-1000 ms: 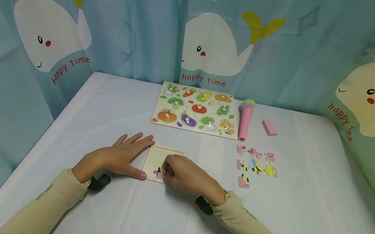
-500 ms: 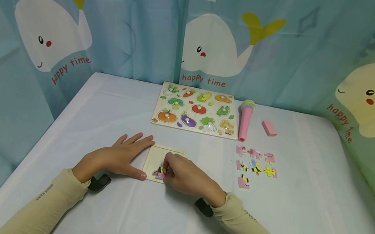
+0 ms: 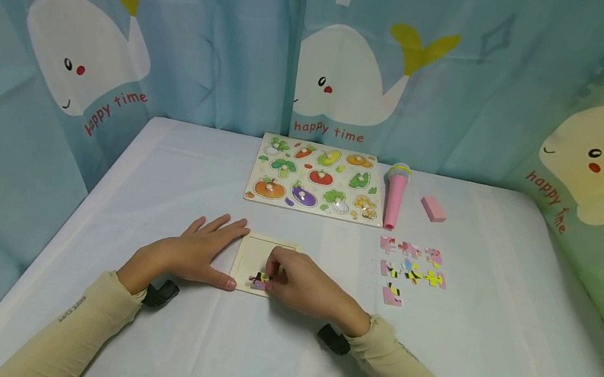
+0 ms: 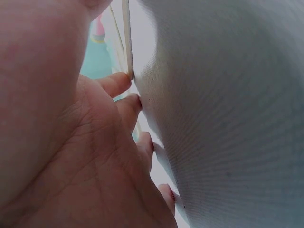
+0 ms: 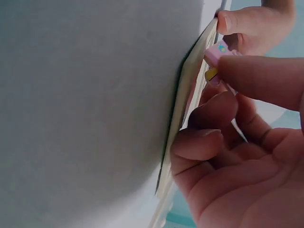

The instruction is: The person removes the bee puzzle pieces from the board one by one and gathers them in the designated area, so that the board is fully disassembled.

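Note:
In the head view a small square wooden puzzle frame (image 3: 255,251) lies flat on the table. My left hand (image 3: 196,257) rests on the table at its left side, fingers spread, with thumb and index fingertip at the frame's edge. My right hand (image 3: 307,285) is over the frame's lower right part. Between its thumb and curled fingers it pinches a pink jigsaw piece (image 5: 216,53) with yellow and dark print, seen tilted at the frame in the right wrist view. The right hand hides part of the frame's inside. The left wrist view shows the left palm (image 4: 90,147) and the frame's edge (image 4: 127,42).
Several loose jigsaw pieces (image 3: 412,272) lie in rows to the right. Behind the frame is a vegetable peg puzzle board (image 3: 318,178), with a pink toy microphone (image 3: 394,196) beside it and a pink block (image 3: 433,209) farther right. A whale-print curtain (image 3: 254,42) encloses the table.
My right hand has shifted slightly right and toward me, still pinching the jigsaw piece at the frame. The left hand stays in place. The head view has tilted a little.

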The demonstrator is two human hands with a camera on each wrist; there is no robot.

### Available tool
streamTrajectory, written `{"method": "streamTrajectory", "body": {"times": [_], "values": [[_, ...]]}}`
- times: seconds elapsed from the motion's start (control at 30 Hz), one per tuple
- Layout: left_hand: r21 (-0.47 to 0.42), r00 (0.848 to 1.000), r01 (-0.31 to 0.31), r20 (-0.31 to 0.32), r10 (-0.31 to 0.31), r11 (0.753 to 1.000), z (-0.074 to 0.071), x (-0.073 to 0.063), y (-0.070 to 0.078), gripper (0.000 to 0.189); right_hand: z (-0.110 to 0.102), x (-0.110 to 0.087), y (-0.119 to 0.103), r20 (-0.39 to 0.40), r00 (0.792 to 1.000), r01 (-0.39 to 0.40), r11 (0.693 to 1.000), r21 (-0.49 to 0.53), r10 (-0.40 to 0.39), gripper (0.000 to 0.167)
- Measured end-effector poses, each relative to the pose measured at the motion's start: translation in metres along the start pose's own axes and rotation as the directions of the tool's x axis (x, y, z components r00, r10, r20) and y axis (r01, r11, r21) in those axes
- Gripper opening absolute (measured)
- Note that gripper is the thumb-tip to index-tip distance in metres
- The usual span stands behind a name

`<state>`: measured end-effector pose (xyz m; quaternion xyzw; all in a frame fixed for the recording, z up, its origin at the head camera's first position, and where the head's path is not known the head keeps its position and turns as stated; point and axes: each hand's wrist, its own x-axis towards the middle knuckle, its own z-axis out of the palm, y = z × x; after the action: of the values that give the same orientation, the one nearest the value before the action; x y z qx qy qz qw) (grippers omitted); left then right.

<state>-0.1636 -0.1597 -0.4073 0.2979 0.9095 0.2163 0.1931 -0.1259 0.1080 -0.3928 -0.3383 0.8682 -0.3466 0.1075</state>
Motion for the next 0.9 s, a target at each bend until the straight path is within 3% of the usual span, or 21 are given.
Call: {"method": "streamTrajectory", "body": {"times": [0.9], "values": [[-0.003,1.0,0.0,0.0,0.0,1.0,-0.001,0.0,0.0,0.11,-0.019,-0.025,0.005,-0.08,0.997,-0.013,0.992,0.125,0.023,0.008]]}}
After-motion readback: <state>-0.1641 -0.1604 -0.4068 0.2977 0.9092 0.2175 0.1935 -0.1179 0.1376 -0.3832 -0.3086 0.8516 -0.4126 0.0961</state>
